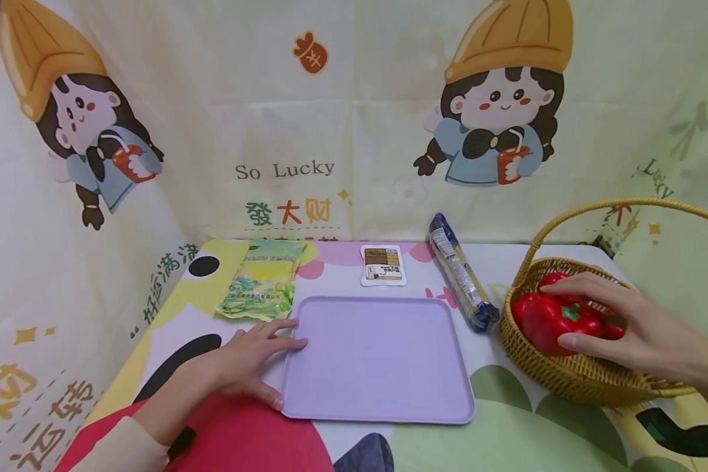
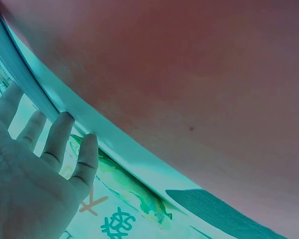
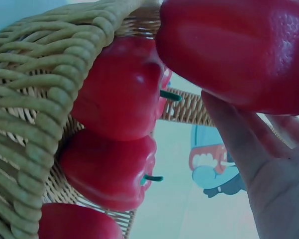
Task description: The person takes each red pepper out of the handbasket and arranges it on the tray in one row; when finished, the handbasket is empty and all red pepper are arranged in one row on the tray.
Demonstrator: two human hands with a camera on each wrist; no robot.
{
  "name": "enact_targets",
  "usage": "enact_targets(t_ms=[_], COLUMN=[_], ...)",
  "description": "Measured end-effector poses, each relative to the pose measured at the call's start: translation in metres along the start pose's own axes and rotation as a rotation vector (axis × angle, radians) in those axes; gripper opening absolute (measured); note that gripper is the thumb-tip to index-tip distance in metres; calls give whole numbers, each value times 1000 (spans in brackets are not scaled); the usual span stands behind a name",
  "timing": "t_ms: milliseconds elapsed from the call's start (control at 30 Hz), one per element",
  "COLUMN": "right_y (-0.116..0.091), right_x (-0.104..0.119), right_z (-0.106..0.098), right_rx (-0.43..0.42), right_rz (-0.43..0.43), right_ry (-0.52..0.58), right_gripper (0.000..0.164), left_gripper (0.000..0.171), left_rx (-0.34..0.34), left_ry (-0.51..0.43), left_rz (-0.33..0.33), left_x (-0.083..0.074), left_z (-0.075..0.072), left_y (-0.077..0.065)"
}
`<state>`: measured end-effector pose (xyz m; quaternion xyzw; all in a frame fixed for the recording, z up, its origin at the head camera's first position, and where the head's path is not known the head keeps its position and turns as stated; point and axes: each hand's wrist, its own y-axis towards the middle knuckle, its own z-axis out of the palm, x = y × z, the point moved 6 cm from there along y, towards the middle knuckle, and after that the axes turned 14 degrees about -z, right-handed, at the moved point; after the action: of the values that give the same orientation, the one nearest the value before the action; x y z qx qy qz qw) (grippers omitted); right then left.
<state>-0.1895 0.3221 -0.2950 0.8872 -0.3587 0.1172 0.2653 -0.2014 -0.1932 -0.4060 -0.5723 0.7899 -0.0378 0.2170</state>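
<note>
A red bell pepper (image 1: pixel 547 328) with a green stem is gripped in my right hand (image 1: pixel 655 328), over the wicker basket (image 1: pixel 557 383) at the right. In the right wrist view the held pepper (image 3: pixel 239 55) is above the fingers, and several more red bell peppers (image 3: pixel 119 94) lie inside the basket. My left hand (image 1: pixel 244 360) rests at the left edge of a lilac tray (image 1: pixel 377 360), its fingers spread over the rim and the thumb by the near corner. The left wrist view shows those fingers (image 2: pixel 58 137) extended along the rim.
A green-yellow packet (image 1: pixel 264 278) lies behind the left hand. Beyond the tray is a small white-and-brown packet (image 1: pixel 383 265). A long clear-and-blue package (image 1: pixel 461 272) lies between tray and basket. The basket's tall handle (image 1: pixel 572 213) arches over it. A patterned cloth (image 1: pixel 354 131) hangs behind.
</note>
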Motion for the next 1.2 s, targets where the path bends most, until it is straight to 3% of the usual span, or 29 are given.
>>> enact_targets(t_ms=[133,333,600,800,1200], right_y=[5,11,25,34,55], right_x=[4,8,18,21,24], right_z=[2,9,11,15,32], right_rx=[-13,49,15,12,48], right_rz=[0,28,-30,-25,-122], right_ry=[43,48,92,107,161], right_gripper=[76,70,68,69,68], left_gripper=[99,100,99,99,99], left_rx=[-10,3,2,0,-4], left_ry=[7,-4,15,11,5], left_rz=[2,-4,-5,1,19], left_x=[1,2,3,3,6], left_z=[0,0,1,2,3], left_y=[0,0,0,1,1])
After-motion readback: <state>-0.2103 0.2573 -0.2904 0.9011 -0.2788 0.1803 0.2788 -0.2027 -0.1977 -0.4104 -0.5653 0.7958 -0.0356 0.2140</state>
